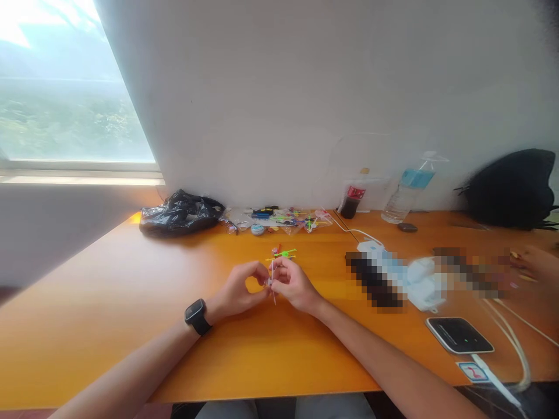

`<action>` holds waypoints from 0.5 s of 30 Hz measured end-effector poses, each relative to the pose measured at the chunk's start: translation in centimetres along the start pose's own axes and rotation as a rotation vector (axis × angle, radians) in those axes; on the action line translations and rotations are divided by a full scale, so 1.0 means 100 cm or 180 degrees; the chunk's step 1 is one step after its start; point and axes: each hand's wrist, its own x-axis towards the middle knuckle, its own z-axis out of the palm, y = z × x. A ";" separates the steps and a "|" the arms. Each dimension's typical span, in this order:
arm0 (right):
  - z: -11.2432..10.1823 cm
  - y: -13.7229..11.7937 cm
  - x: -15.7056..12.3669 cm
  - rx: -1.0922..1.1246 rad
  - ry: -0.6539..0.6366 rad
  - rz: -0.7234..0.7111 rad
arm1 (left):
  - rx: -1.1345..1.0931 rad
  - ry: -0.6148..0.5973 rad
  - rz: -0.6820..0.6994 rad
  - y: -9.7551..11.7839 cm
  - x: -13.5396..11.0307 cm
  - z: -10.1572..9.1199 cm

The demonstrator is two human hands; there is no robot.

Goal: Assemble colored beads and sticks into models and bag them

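Observation:
Both of my hands meet over the middle of the orange table [109,291]. My left hand [240,289], with a black watch on its wrist, pinches the lower part of a small stick-and-connector toy [279,256]. My right hand [293,284] is closed on the same toy from the other side. The toy is thin white sticks with green, yellow and red pieces sticking up above my fingers. A white stick end pokes down below my hands.
More coloured toy pieces in clear bags [283,220] lie by the wall, next to a black plastic bag [181,213]. A dark drink bottle [350,202], a water bottle [408,195] and a black backpack [510,189] stand at the back right. A small black device [459,334] with cables lies at right. Another person's hand [535,262] is at the far right.

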 end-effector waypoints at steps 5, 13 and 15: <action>0.003 -0.003 -0.002 -0.0230 -0.0261 -0.0197 | 0.0098 -0.0083 -0.0017 -0.009 -0.001 0.006; -0.014 -0.004 -0.013 -0.2041 -0.0405 -0.0498 | 0.0550 -0.0110 -0.0604 -0.047 0.003 -0.042; -0.010 -0.016 -0.018 -0.2831 -0.0575 -0.0836 | 0.0603 -0.0078 -0.0697 -0.060 0.007 -0.061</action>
